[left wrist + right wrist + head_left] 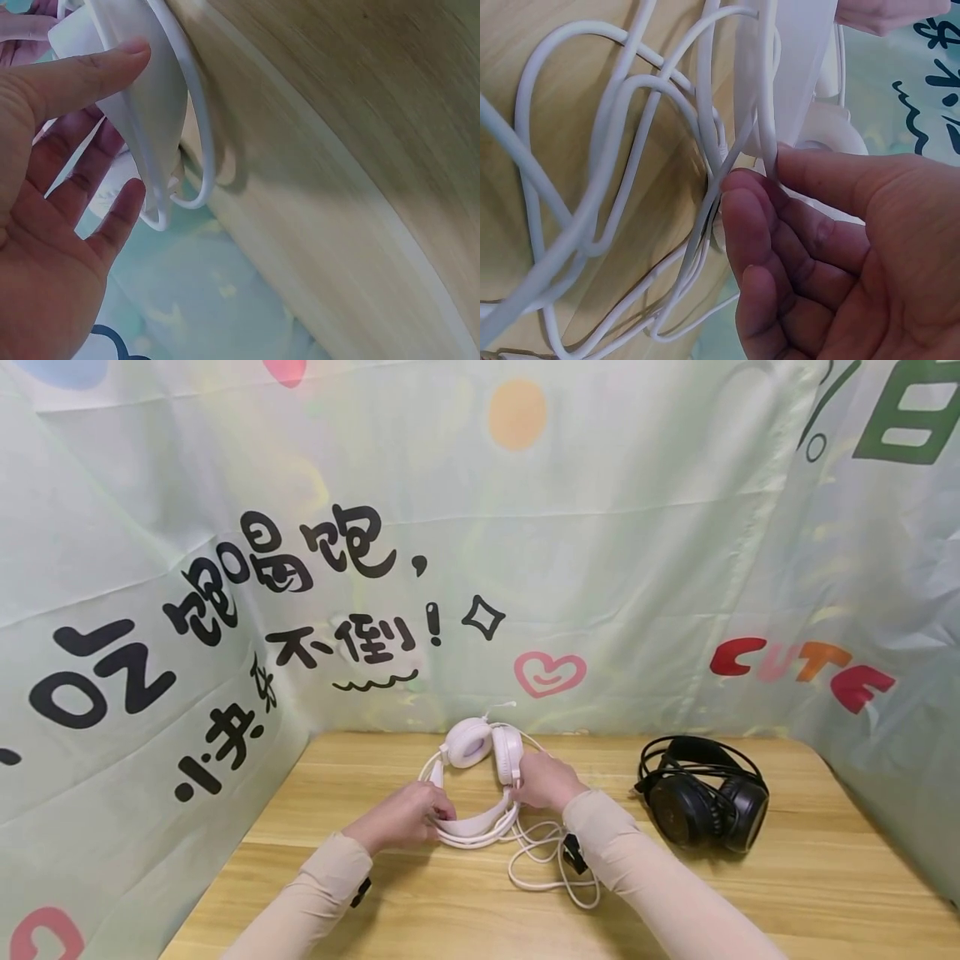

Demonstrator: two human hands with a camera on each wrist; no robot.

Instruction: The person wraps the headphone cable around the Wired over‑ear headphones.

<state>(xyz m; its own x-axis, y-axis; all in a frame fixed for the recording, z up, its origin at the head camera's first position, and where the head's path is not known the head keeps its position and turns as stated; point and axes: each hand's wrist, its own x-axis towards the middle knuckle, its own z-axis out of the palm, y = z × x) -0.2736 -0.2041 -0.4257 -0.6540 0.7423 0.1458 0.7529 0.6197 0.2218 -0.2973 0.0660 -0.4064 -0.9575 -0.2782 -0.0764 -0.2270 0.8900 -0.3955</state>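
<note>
A pair of white headphones [472,827] lies on the wooden table, headband toward me and both ear cups at the far side. My left hand [405,817] grips the left part of the headband. In the left wrist view its thumb lies across the white band [161,97], with fingers behind. My right hand [549,782] is at the right side, beside the right ear cup [507,753]. The right wrist view shows its thumb and curled fingers pinching a thin white tube of the frame [766,90]. A loose white cable [525,139] loops beside that hand.
Black headphones [693,802], with their cable wrapped about them, lie on the table [825,860] to the right. Printed fabric [637,568] stands along the table's back and both sides.
</note>
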